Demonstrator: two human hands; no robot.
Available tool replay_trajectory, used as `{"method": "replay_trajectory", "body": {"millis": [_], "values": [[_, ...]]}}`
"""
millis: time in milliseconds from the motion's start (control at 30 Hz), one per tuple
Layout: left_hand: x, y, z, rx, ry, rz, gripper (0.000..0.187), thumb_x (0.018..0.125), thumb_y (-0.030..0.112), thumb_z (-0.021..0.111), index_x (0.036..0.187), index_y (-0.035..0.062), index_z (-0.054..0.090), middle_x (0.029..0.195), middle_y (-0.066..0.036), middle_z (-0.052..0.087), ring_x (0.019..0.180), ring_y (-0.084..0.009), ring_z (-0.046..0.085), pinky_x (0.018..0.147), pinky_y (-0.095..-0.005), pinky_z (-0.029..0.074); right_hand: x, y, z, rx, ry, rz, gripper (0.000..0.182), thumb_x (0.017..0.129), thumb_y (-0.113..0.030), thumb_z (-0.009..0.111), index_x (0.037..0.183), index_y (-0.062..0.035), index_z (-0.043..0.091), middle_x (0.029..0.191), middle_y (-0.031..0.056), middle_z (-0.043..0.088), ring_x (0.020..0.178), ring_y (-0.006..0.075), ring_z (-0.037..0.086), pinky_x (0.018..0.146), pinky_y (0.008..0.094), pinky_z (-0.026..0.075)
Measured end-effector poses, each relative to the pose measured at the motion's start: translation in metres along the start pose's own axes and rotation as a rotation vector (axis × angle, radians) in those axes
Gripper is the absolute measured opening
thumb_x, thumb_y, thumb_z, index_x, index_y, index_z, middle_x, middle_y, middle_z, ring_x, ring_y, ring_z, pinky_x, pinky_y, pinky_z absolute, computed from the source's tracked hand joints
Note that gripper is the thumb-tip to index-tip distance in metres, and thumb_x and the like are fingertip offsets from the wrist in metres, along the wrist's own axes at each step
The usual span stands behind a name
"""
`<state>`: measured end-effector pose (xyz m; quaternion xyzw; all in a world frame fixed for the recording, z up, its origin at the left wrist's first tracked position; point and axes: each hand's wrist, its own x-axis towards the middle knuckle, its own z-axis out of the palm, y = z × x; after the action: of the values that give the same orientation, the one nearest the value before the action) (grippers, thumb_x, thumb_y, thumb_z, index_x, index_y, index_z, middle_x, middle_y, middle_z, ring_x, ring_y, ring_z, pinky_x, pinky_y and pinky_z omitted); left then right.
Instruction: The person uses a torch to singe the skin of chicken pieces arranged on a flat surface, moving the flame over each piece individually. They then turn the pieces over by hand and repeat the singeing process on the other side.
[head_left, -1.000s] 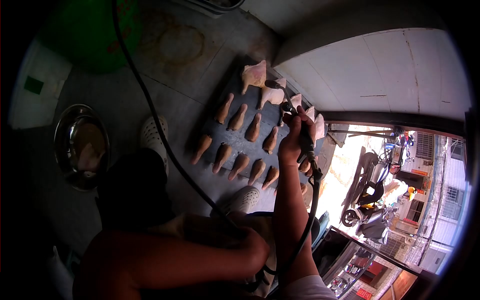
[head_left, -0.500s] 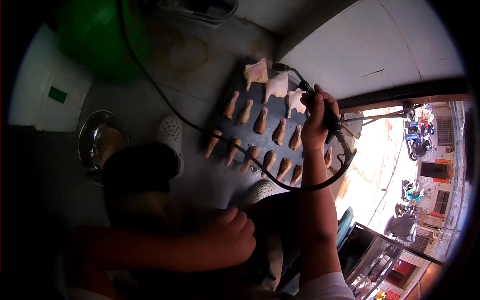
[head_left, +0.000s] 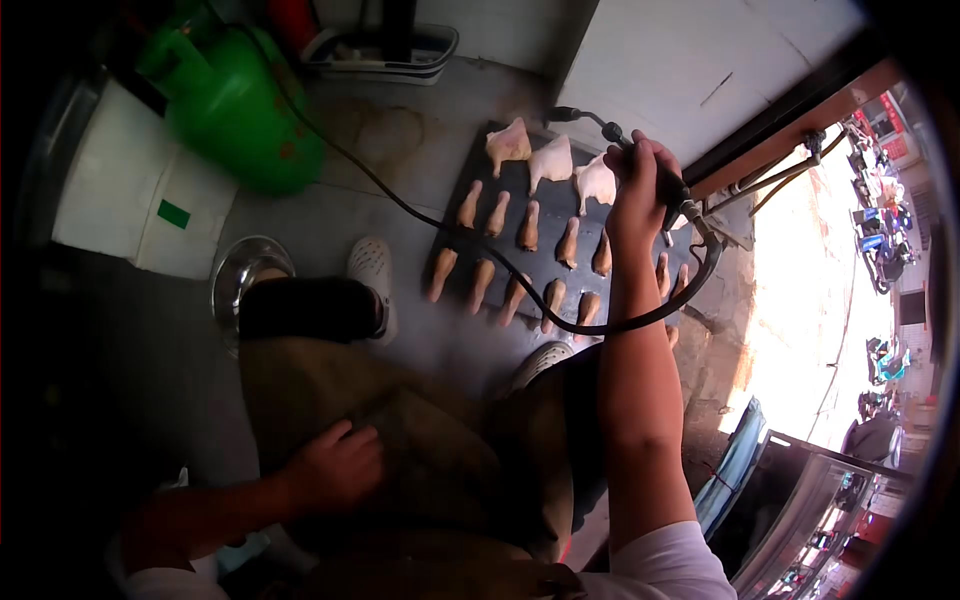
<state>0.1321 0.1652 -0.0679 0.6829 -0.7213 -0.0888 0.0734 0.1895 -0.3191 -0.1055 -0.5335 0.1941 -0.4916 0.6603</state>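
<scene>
My right hand point(head_left: 640, 195) is wrapped round the grip of a gas torch point(head_left: 612, 132), whose nozzle points left above the far edge of a dark tray point(head_left: 512, 252). No flame shows. A black hose runs from the torch across the tray. On the tray lie rows of browned drumsticks point(head_left: 529, 226), with paler flat leg pieces point(head_left: 550, 162) along the far side. My left hand point(head_left: 340, 468) is closed over my lap, fingers curled. Whether anything is in it is hidden.
A green gas cylinder point(head_left: 235, 120) stands at the left beside a white box point(head_left: 140, 185). A metal bowl point(head_left: 232, 280) sits near my foot. A plastic basket point(head_left: 385, 68) stands at the back. A white panel point(head_left: 690, 90) rises behind the tray; a bright street opens on the right.
My left hand has moved left and away from the tray over my lap. My right hand still grips the torch, nozzle near the same spot. The view has shifted, showing more of the cylinder.
</scene>
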Motion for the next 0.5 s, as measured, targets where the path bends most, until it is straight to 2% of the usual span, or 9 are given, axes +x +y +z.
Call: {"method": "replay_trajectory", "body": {"millis": [133, 233, 333, 367, 433, 500], "values": [[0.007, 0.01, -0.001, -0.029, -0.021, -0.057, 0.013, 0.08, 0.018, 0.061, 0.086, 0.0078, 0.066, 0.102, -0.014, 0.067, 0.106, -0.0299, 0.061, 0.09, -0.0467, 0.048, -0.002, -0.01, 0.001, 0.039, 0.027, 0.031, 0.025, 0.097, -0.017, 0.056, 0.112, 0.0028, 0.055, 0.103, 0.015, 0.065, 0.082, 0.0225, 0.068, 0.079, 0.0346, 0.057], [0.003, 0.012, -0.009, -0.117, -0.109, -0.122, 0.011, 0.083, 0.012, 0.06, 0.09, 0.0061, 0.066, 0.101, -0.013, 0.067, 0.105, -0.0292, 0.061, 0.089, -0.0452, 0.049, -0.002, -0.014, 0.004, 0.084, 0.021, 0.036, 0.024, 0.097, -0.017, 0.057, 0.111, 0.002, 0.054, 0.104, 0.0145, 0.065, 0.08, 0.021, 0.067, 0.076, 0.0334, 0.057], [-0.031, 0.015, -0.011, 0.051, 0.401, -0.502, 0.014, 0.091, 0.007, 0.055, 0.1, 0.0034, 0.065, 0.107, -0.012, 0.066, 0.106, -0.0273, 0.061, 0.089, -0.0409, 0.049, -0.002, -0.018, 0.007, 0.139, 0.019, 0.03, 0.021, 0.096, -0.016, 0.058, 0.109, 0.0005, 0.054, 0.107, 0.0144, 0.064, 0.076, 0.0182, 0.066, 0.071, 0.0299, 0.056], [-0.048, 0.015, -0.012, 0.053, 0.5, -0.703, 0.014, 0.092, 0.007, 0.054, 0.1, 0.0034, 0.065, 0.107, -0.012, 0.066, 0.106, -0.0274, 0.061, 0.089, -0.0409, 0.049, -0.002, -0.018, 0.005, 0.136, 0.022, 0.033, 0.021, 0.096, -0.016, 0.058, 0.109, 0.0004, 0.054, 0.107, 0.0144, 0.064, 0.076, 0.0182, 0.066, 0.071, 0.0299, 0.056], [-0.077, 0.014, -0.002, -0.012, 0.597, -1.162, 0.015, 0.092, 0.007, 0.054, 0.101, 0.0033, 0.065, 0.107, -0.013, 0.066, 0.106, -0.0276, 0.061, 0.089, -0.041, 0.049, -0.001, -0.017, 0.005, 0.138, 0.016, 0.035, 0.022, 0.096, -0.016, 0.058, 0.109, 0.0004, 0.053, 0.108, 0.0145, 0.064, 0.077, 0.0182, 0.066, 0.072, 0.0299, 0.056], [-0.101, 0.017, 0.012, -0.324, 0.481, -1.484, 0.015, 0.092, 0.008, 0.054, 0.101, 0.0033, 0.065, 0.108, -0.013, 0.066, 0.106, -0.0278, 0.061, 0.089, -0.041, 0.049, 0.0, -0.013, 0.002, 0.127, 0.006, 0.054, 0.023, 0.097, -0.017, 0.057, 0.111, 0.0008, 0.053, 0.109, 0.0154, 0.064, 0.079, 0.0208, 0.067, 0.074, 0.0333, 0.057]]}}
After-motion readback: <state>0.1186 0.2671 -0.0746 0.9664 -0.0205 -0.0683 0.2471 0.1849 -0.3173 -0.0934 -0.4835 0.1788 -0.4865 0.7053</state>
